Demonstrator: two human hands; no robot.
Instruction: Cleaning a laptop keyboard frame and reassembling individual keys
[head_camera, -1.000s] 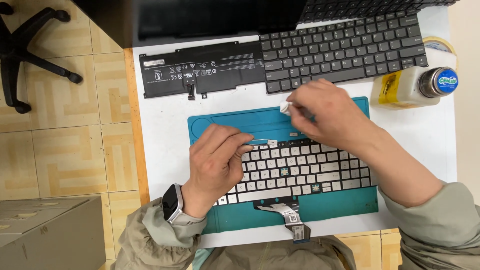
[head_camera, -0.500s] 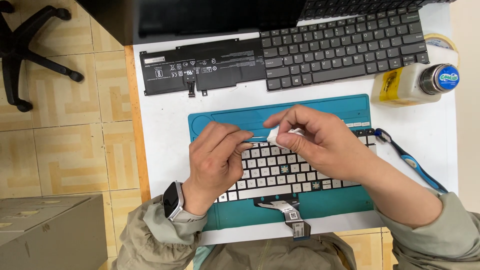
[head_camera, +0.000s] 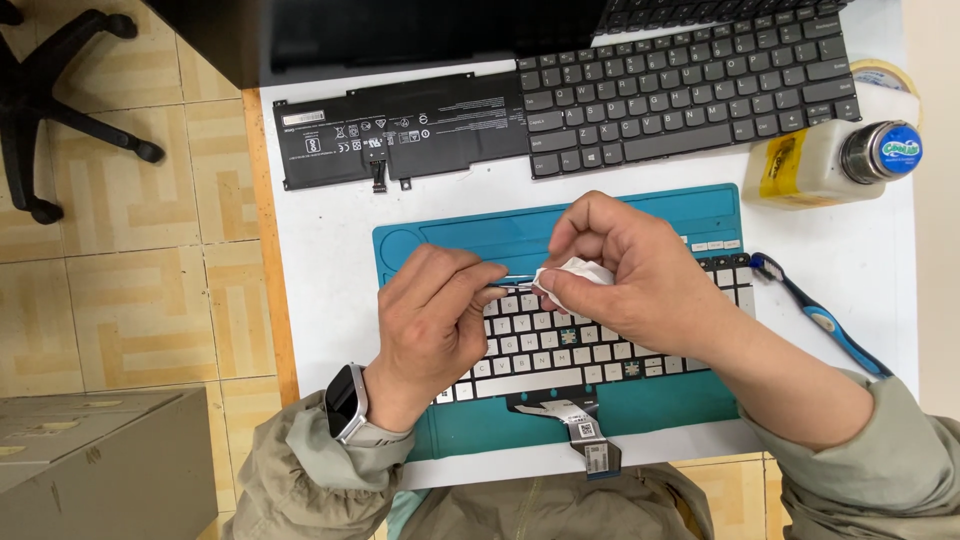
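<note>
A white-keyed keyboard (head_camera: 560, 350) with a ribbon cable lies on a teal work mat (head_camera: 640, 215). Over its upper left, my left hand (head_camera: 435, 320) pinches a thin metal tool whose tip points right. My right hand (head_camera: 640, 275) holds a small crumpled white wipe (head_camera: 575, 272) and presses it against that tip. Both hands hover just above the keys and meet in the middle of the mat. A smartwatch sits on my left wrist.
A black laptop battery (head_camera: 400, 130) and a dark grey keyboard (head_camera: 690, 90) lie at the back of the white table. A pale plastic bottle (head_camera: 820, 165) with a metal cap lies at right, a blue toothbrush (head_camera: 815, 315) below it. An office chair base (head_camera: 60, 110) stands on the floor at left.
My right hand came down from the mat's upper edge with the wipe and met the left hand. The left hand lifted its tool to the wipe. The toothbrush became visible.
</note>
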